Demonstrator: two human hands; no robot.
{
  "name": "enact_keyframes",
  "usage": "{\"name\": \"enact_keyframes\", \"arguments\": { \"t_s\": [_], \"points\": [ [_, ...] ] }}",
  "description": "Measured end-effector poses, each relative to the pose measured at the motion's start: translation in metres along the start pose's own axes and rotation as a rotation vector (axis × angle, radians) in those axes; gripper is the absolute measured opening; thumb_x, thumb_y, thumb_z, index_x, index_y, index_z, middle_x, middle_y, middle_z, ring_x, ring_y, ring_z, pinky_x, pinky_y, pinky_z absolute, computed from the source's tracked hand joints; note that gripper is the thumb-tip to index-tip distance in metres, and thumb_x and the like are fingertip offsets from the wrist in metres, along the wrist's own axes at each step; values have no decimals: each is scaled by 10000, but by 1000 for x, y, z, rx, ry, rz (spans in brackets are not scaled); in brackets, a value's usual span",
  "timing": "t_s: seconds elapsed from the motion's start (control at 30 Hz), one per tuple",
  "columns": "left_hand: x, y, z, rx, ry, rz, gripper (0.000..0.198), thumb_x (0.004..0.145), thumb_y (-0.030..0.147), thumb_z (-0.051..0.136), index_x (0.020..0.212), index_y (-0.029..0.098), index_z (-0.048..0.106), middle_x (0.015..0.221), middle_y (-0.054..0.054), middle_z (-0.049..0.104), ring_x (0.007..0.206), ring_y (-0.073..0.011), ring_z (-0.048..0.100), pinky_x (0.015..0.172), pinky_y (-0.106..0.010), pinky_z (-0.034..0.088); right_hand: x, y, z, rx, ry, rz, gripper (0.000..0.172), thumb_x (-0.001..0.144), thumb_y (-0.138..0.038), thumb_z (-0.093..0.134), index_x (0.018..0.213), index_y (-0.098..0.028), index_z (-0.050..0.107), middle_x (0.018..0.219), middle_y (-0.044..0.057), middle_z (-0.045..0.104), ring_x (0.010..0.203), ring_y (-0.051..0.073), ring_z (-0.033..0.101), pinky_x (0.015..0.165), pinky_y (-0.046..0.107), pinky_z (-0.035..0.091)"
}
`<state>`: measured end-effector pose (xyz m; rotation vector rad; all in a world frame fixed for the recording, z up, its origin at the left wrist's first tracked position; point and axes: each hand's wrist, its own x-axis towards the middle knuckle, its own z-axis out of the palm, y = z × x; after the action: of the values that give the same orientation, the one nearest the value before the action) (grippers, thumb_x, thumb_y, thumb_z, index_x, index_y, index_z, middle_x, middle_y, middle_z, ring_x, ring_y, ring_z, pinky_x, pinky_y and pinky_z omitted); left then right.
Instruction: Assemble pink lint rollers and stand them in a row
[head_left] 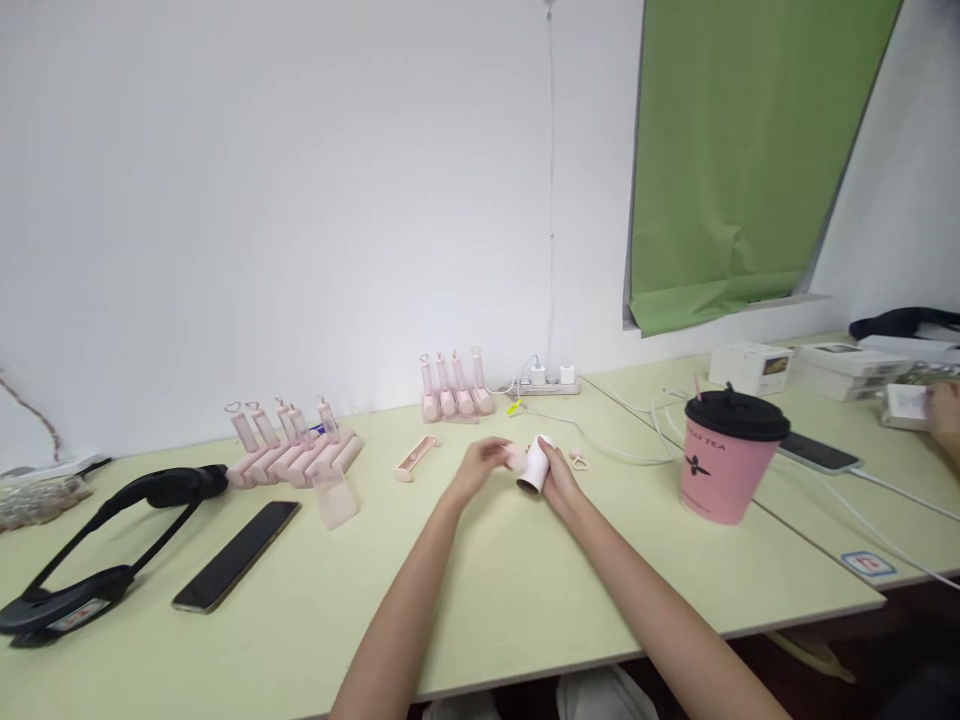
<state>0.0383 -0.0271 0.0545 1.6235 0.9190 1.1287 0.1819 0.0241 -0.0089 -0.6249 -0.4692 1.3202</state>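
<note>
My right hand (561, 478) is wrapped around a short white roll (535, 466), tilted, with its brown hollow end facing me. Close beside it, my left hand (480, 465) pinches a small pale pink piece (516, 458) against or right next to the roll; whether they touch is unclear. Just right of the roll lie a small pink heart-shaped ring (579, 463) and a tiny pink part. To the left of my hands, a long open pink shell (417, 458) rests on the table.
Several pink rollers (292, 455) line the left, with another group (456, 395) by the wall. Around them are a clear pink cover (336, 500), a phone (238, 555), a black headband device (112, 540), a power strip (551, 387) with cables and a pink cup (727, 460). A co-worker's hand (946, 412) is far right.
</note>
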Motion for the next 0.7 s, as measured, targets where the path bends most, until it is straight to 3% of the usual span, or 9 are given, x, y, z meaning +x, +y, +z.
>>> {"name": "enact_keyframes", "arguments": {
  "t_s": [0.07, 0.17, 0.23, 0.33, 0.43, 0.57, 0.7],
  "points": [
    [31, -33, -23, -135, 324, -24, 295, 641, 344, 672, 832, 122, 640, 760, -60, 654, 696, -136, 593, 756, -312, 457, 3, 3, -1, -64, 24, -19, 284, 613, -238, 685, 801, -208, 474, 609, -58, 590, 549, 111, 594, 466, 201, 514],
    [39, -72, -36, -188, 372, -48, 341, 583, 336, 712, 805, 89, 638, 725, -78, 651, 636, -132, 585, 712, -312, 465, 11, 11, 4, -93, 46, -60, 318, 596, -231, 693, 820, -216, 467, 617, -73, 589, 565, 99, 598, 481, 182, 513],
    [36, -84, -35, -213, 351, -47, 378, 550, 344, 730, 805, 80, 642, 719, -87, 653, 618, -133, 583, 688, -307, 471, 20, 19, 14, -25, 84, -125, 323, 619, -227, 663, 856, -230, 444, 627, -91, 594, 580, 87, 607, 517, 183, 520],
    [36, -87, -30, -277, 265, -48, 465, 535, 385, 731, 869, 75, 637, 719, -88, 652, 604, -131, 583, 665, -303, 480, 35, 33, 29, 108, 154, -205, 239, 686, -252, 585, 861, -229, 424, 611, -99, 597, 572, 76, 610, 546, 193, 521],
    [41, -87, -25, -279, 164, -27, 525, 561, 392, 714, 974, 87, 609, 697, -53, 632, 584, -124, 585, 641, -296, 488, 45, 41, 36, 131, 157, -164, 182, 714, -301, 558, 788, -203, 425, 581, -69, 605, 538, 93, 605, 520, 209, 516],
    [43, -86, -21, -263, 220, 49, 413, 598, 341, 690, 912, 82, 621, 682, -37, 610, 580, -112, 582, 644, -276, 486, 40, 39, 33, 157, 135, -115, 186, 743, -335, 544, 769, -203, 415, 570, -59, 599, 568, 108, 617, 569, 233, 529],
    [39, -82, -24, -179, 365, 124, 314, 619, 317, 673, 848, 103, 641, 881, -86, 615, 651, -116, 590, 676, -278, 483, 30, 36, 34, 163, 110, -49, 169, 775, -342, 522, 797, -210, 418, 617, -38, 615, 636, 123, 632, 626, 253, 535]
  ]
}}
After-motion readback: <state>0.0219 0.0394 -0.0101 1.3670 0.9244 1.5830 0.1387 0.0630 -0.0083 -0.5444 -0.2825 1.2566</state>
